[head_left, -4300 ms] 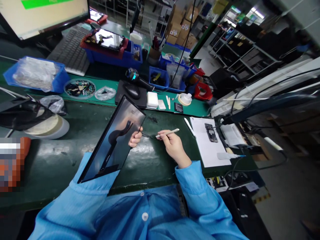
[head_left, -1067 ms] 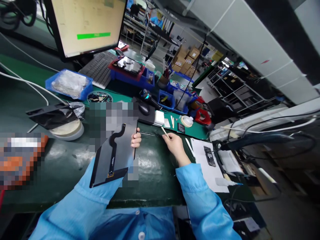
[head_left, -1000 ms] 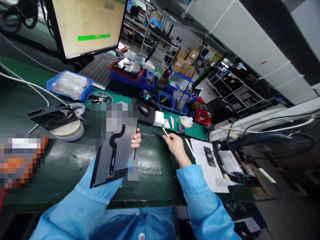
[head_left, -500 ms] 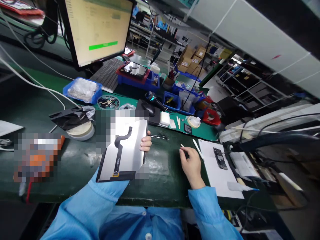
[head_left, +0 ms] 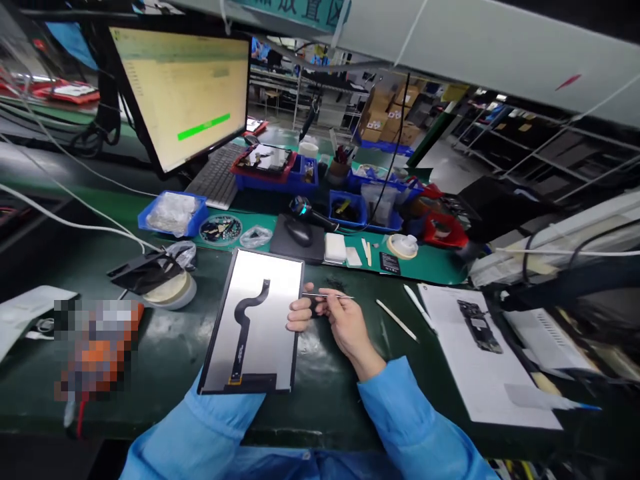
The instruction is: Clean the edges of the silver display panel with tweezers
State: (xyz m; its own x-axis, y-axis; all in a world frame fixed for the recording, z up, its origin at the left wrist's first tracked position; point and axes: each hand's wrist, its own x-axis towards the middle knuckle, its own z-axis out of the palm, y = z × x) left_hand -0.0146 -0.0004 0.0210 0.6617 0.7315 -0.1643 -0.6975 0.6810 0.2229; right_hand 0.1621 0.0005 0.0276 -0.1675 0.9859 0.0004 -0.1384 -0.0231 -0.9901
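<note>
My left hand (head_left: 299, 315) holds up a tablet-sized display panel (head_left: 276, 333), its silvery back facing me. The fingers curl round its right edge; the rest of the hand is behind it. A black curved flex cable (head_left: 243, 328) runs down the panel's back. Just right of the panel, my right hand (head_left: 349, 328) pinches thin metal tweezers (head_left: 325, 295), close to the left fingertips. Whether the left fingers also touch the tweezers cannot be made out. A pale slim stick (head_left: 397, 320) lies on the bench to the right of my right hand.
A white sheet (head_left: 467, 373) with a small dark circuit board (head_left: 479, 327) and a white pen-like tool (head_left: 419, 305) lies right. An orange blurred device (head_left: 103, 353) is left. Behind are a mouse (head_left: 299, 231), blue bins (head_left: 345, 208), a scanner (head_left: 313, 213) and a monitor (head_left: 185, 93).
My right hand has let go of the pale stick on the bench and moved left, taking hold of the tweezers beside my left hand. The panel stands more upright, and the view has shifted.
</note>
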